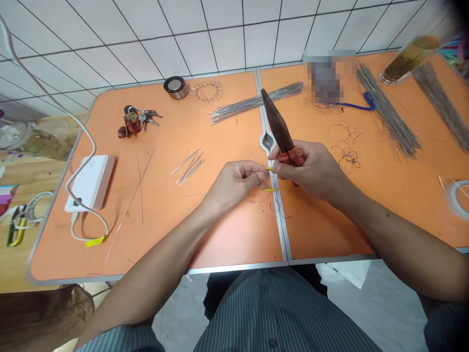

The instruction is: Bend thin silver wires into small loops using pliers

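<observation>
My right hand [317, 168] is wrapped round a pair of pliers [280, 122] with red handles and long dark jaws. The jaws point up and away from me. My left hand [238, 183] is closed in a pinch on a thin wire with yellow pieces [271, 189] on it. One yellow bit shows between both hands, where my right fingertips meet it; another sits just below. A fine wire loop curves beneath my left fingers, faint against the tabletop. How the wire runs inside the fingers is hidden.
Wire bundles [252, 103] lie at the back, with another bundle [390, 110] at right. Short wire pieces [188, 166], keys [137, 120], a tape roll [176, 88] and a white power bank [91, 183] lie left. A drink glass [408, 61] stands back right.
</observation>
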Tool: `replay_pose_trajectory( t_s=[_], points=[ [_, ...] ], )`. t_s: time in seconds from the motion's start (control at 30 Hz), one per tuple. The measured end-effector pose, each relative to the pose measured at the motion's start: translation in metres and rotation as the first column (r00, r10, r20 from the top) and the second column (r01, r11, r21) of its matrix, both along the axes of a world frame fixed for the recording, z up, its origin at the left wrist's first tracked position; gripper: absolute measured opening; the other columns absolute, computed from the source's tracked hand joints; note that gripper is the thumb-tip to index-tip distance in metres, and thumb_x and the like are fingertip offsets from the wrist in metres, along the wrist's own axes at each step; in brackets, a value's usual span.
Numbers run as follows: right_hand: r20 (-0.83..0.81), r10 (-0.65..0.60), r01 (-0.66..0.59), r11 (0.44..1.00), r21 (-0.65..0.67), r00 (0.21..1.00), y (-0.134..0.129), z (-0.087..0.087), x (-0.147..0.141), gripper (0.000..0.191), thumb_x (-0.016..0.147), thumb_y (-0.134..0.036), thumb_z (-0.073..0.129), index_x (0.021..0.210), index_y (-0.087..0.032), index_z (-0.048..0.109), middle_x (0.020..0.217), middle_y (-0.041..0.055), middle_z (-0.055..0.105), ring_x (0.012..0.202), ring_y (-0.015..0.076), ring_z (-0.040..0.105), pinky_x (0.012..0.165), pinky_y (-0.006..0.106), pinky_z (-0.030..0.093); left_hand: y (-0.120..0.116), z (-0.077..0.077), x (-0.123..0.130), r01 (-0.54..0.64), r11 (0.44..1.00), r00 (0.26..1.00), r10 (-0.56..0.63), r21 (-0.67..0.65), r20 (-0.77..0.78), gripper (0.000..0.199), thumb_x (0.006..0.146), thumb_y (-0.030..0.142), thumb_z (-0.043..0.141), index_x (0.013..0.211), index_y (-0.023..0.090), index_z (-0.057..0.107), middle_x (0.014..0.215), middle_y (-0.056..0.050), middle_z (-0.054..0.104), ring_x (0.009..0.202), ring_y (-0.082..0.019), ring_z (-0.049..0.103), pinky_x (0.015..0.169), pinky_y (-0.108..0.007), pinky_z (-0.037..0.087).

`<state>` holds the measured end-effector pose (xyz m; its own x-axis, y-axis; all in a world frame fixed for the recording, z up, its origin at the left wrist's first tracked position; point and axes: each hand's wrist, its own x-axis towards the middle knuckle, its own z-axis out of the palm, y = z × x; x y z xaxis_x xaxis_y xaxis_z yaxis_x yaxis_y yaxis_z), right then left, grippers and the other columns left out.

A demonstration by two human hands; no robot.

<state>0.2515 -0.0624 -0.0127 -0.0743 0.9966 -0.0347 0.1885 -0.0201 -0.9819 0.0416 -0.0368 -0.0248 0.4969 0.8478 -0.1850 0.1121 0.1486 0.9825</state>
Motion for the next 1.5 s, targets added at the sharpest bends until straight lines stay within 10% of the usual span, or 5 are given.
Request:
replay_pose_trajectory(
  t_s=[0.63, 1.5],
  points=[
    [-0.231, 0.068, -0.094, 0.99, -0.105, 0.971, 0.003, -0.007, 0.006, 0.046, 0.077, -0.036, 0.099, 0.112, -0.02, 0.074, 0.102, 0.0047, 0.079, 0.069, 0.0142, 0.068, 0.046, 0.024, 0.053, 0.007, 0.002, -0.005, -0.128, 0.961, 0.991, 0.136, -0.246, 0.018, 0.024, 0.075, 0.035, 0.086, 0.075, 0.015, 0.073, 0.056, 0.004, 0.048, 0.051, -0.008, 0.033, 0.052, -0.026, 0.02],
    [-0.158, 0.003, -0.026, 0.989, -0.148, 0.987, 0.0, -0.009, 0.0, 0.033, 0.081, -0.038, 0.092, 0.099, -0.021, 0.07, 0.068, -0.0054, 0.061, 0.057, 0.0128, 0.058, 0.039, 0.022, 0.043, 0.002, 0.002, 0.002, -0.179, 0.942, 0.977, 0.205, -0.285, 0.063, 0.025, 0.075, 0.035, 0.085, 0.07, 0.016, 0.069, 0.056, 0.003, 0.05, 0.047, -0.006, 0.028, 0.048, -0.026, 0.014]
  ],
)
